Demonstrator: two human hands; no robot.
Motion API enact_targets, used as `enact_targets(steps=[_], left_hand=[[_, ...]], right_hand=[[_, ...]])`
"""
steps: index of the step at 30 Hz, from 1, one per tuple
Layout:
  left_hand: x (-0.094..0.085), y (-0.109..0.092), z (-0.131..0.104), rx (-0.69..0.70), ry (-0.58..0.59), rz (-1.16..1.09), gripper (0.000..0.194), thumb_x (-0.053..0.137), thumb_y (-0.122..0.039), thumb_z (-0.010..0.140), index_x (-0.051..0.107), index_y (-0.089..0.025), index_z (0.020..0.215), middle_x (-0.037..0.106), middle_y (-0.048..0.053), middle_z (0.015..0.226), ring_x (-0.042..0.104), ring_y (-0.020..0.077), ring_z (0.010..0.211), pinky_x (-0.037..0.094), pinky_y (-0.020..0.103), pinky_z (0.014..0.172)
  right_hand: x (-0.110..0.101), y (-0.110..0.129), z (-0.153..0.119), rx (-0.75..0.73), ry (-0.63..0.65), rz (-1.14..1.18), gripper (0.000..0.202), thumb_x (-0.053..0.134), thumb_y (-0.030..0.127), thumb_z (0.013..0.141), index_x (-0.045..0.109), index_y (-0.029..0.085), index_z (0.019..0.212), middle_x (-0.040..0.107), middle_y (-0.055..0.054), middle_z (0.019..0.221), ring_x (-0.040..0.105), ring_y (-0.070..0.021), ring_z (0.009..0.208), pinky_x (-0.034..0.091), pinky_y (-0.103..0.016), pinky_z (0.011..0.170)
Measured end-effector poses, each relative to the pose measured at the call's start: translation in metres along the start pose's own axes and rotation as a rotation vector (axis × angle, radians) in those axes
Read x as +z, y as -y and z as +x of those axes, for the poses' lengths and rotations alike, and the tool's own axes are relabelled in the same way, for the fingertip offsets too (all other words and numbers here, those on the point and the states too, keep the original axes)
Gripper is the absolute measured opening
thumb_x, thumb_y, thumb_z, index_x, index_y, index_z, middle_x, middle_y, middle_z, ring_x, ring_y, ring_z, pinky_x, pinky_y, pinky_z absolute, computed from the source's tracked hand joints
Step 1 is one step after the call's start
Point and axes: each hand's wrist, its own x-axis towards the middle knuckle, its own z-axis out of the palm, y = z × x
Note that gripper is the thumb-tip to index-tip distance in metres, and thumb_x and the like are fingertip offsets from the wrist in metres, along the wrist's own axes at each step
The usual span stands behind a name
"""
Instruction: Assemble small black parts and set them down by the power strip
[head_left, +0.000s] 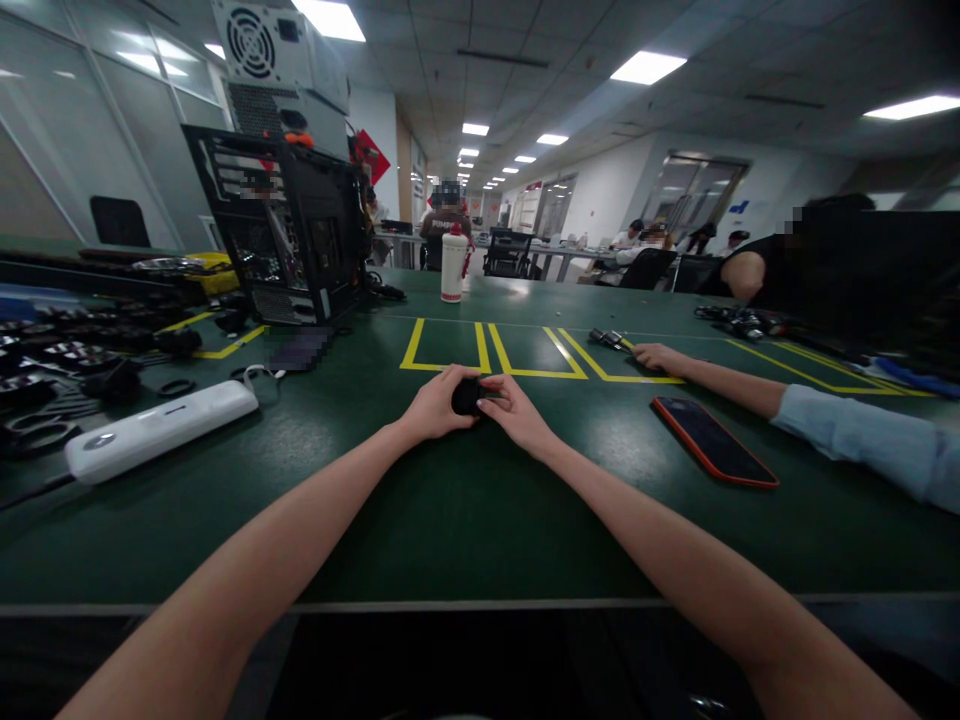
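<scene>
Both of my hands meet over the middle of the green table (450, 500). Between them is a small black round part (466, 397), perhaps a cap or lens; its exact kind is too dark to tell. My left hand (439, 402) wraps round its left side with thumb and fingers. From the right, my right hand (516, 408) pinches at its edge with thumb and fingertips. The part is held just above or against the tabletop; I cannot tell which. Just beyond my hands lie yellow tape outlines (491, 350) on the table.
Another person's hand (660, 358) touches a dark tool-like item at right. An orange-edged phone (714, 440) lies nearer. At left are a white power strip (161, 430), black rings and cables, and an open computer case (300, 230). A white bottle (452, 267) stands behind.
</scene>
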Motion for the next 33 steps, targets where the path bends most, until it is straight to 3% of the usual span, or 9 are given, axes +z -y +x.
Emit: enact_targets(steps=[3, 14, 18, 21, 26, 33], left_hand=[[-0.0008, -0.0015, 0.0002, -0.007, 0.008, -0.013, 0.056, 0.064, -0.021, 0.059, 0.040, -0.022, 0.110, 0.050, 0.004, 0.106, 0.050, 0.0221, 0.100, 0.042, 0.037, 0.085], [0.0001, -0.0003, 0.0009, -0.005, -0.007, -0.005, 0.057, 0.065, -0.022, 0.058, 0.041, -0.021, 0.110, 0.051, 0.004, 0.107, 0.051, 0.0220, 0.100, 0.043, 0.037, 0.085], [0.0010, 0.0001, 0.0011, -0.013, 0.000, -0.005, 0.057, 0.064, -0.021, 0.059, 0.041, -0.022, 0.110, 0.051, 0.004, 0.107, 0.050, 0.0221, 0.101, 0.042, 0.037, 0.085], [0.0011, -0.0001, 0.0010, -0.021, 0.002, -0.004, 0.058, 0.065, -0.021, 0.058, 0.040, -0.022, 0.110, 0.050, 0.004, 0.107, 0.050, 0.0226, 0.101, 0.041, 0.038, 0.086], [0.0018, 0.0008, 0.0010, -0.014, 0.000, -0.007, 0.058, 0.065, -0.020, 0.058, 0.040, -0.023, 0.110, 0.050, 0.003, 0.107, 0.050, 0.0221, 0.101, 0.041, 0.037, 0.086], [0.0029, 0.0012, 0.0013, -0.019, -0.010, -0.003, 0.058, 0.065, -0.021, 0.058, 0.040, -0.023, 0.110, 0.051, 0.003, 0.106, 0.051, 0.0213, 0.099, 0.041, 0.036, 0.086]], right_hand=[[-0.0007, 0.0011, -0.0003, 0.036, 0.026, -0.014, 0.032, 0.056, 0.023, 0.073, 0.047, 0.022, 0.104, 0.052, -0.003, 0.106, 0.053, -0.0167, 0.100, 0.040, -0.038, 0.092], [-0.0005, 0.0008, -0.0025, -0.001, 0.011, -0.008, 0.021, 0.055, 0.026, 0.074, 0.048, 0.022, 0.093, 0.053, -0.002, 0.099, 0.054, -0.0155, 0.097, 0.044, -0.035, 0.087], [-0.0028, -0.0034, 0.0005, 0.000, -0.012, -0.036, 0.030, 0.057, 0.023, 0.072, 0.048, 0.022, 0.100, 0.053, -0.003, 0.104, 0.050, -0.0166, 0.104, 0.039, -0.036, 0.093], [-0.0043, -0.0031, 0.0003, 0.042, 0.040, -0.011, 0.033, 0.056, 0.023, 0.072, 0.047, 0.021, 0.104, 0.052, -0.004, 0.108, 0.053, -0.0176, 0.101, 0.040, -0.039, 0.092], [-0.0031, 0.0005, -0.0034, 0.006, 0.038, 0.007, 0.033, 0.061, 0.020, 0.067, 0.046, 0.023, 0.096, 0.051, -0.001, 0.105, 0.053, -0.0164, 0.099, 0.042, -0.037, 0.090], [-0.0026, 0.0010, -0.0014, 0.000, -0.001, 0.016, 0.022, 0.057, 0.026, 0.072, 0.048, 0.022, 0.093, 0.053, -0.001, 0.097, 0.053, -0.0150, 0.097, 0.042, -0.035, 0.089]])
